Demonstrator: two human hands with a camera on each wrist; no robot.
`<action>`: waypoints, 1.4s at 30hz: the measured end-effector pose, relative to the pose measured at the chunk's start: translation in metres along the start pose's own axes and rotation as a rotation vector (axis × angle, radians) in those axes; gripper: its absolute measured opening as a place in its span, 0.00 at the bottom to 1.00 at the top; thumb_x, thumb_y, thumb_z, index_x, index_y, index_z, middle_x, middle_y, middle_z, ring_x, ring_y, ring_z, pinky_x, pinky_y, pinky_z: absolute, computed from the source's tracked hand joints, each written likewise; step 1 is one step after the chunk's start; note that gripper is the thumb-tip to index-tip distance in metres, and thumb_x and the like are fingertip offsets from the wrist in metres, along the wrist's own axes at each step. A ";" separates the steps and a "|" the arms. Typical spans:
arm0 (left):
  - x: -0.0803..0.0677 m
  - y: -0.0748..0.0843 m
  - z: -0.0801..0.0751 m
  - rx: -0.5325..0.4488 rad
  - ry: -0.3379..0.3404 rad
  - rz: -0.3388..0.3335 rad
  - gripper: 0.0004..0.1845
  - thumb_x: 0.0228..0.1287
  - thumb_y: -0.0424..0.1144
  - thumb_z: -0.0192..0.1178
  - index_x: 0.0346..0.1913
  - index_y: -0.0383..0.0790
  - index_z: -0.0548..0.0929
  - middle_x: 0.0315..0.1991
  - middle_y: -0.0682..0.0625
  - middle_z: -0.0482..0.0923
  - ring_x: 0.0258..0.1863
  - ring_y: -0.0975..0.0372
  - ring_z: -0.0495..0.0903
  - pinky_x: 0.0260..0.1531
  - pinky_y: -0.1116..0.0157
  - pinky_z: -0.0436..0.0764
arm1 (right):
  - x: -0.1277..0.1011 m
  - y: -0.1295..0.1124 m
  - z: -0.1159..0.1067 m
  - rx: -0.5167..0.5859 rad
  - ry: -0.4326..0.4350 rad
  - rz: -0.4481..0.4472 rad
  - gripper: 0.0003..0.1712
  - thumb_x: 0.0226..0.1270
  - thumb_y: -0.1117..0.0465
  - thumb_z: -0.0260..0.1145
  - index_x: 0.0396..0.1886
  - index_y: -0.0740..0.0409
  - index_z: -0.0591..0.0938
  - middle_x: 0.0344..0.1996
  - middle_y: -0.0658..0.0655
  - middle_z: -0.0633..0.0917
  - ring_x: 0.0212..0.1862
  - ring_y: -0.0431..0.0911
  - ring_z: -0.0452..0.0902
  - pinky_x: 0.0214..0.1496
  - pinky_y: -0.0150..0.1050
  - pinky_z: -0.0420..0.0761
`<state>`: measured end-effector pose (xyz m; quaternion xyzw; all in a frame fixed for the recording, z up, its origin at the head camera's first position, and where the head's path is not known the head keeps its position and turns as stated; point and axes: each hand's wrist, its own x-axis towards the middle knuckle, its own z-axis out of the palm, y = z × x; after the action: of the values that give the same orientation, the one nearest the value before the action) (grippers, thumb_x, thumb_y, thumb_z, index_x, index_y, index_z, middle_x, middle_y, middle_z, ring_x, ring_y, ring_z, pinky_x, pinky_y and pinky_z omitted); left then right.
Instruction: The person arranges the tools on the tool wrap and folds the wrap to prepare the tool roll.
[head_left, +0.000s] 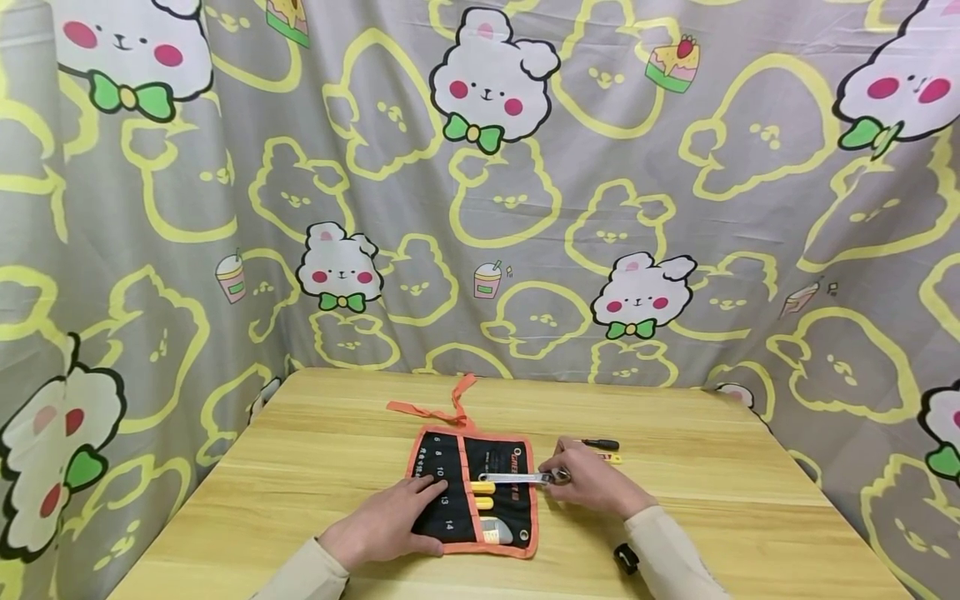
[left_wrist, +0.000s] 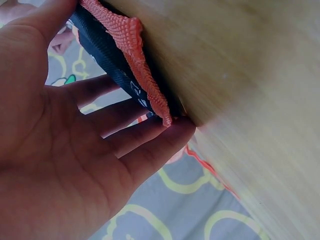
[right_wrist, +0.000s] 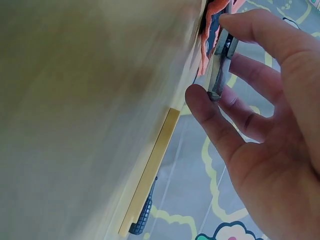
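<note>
A black tool roll (head_left: 459, 510) with orange edging lies unfolded on the table, numbers printed down its left pockets. My left hand (head_left: 393, 518) rests on its left side; in the left wrist view, straight fingers (left_wrist: 150, 155) touch the orange edging (left_wrist: 142, 75). My right hand (head_left: 596, 485) pinches the head of a silver adjustable wrench (head_left: 513, 478) between thumb and fingers at the roll's right edge. The wrench's handle points left across the roll, by the middle pocket seam. Two yellow handles (head_left: 483, 503) and a grey tool (head_left: 497, 531) stick out of the pockets below it.
Beyond my right hand lie a black-handled tool (head_left: 602, 444) and a yellow item (head_left: 616, 458), partly hidden. An orange tie strap (head_left: 427, 411) trails from the roll's far edge. A small black object (head_left: 626, 558) is beside my right sleeve. Patterned curtains (head_left: 525, 333) stand behind the wooden table (head_left: 300, 450).
</note>
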<state>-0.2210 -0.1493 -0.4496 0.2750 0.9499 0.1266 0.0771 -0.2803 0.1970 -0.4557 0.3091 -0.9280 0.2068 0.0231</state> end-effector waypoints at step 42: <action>0.000 0.001 0.000 -0.016 -0.009 -0.010 0.48 0.58 0.68 0.67 0.75 0.42 0.70 0.72 0.37 0.69 0.69 0.39 0.71 0.64 0.42 0.74 | 0.012 -0.008 0.002 0.018 -0.035 0.013 0.19 0.60 0.57 0.79 0.48 0.61 0.89 0.40 0.52 0.87 0.41 0.42 0.79 0.41 0.38 0.79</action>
<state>-0.2209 -0.1481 -0.4494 0.2702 0.9499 0.1328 0.0842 -0.2847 0.1840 -0.4521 0.3068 -0.9283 0.2100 0.0028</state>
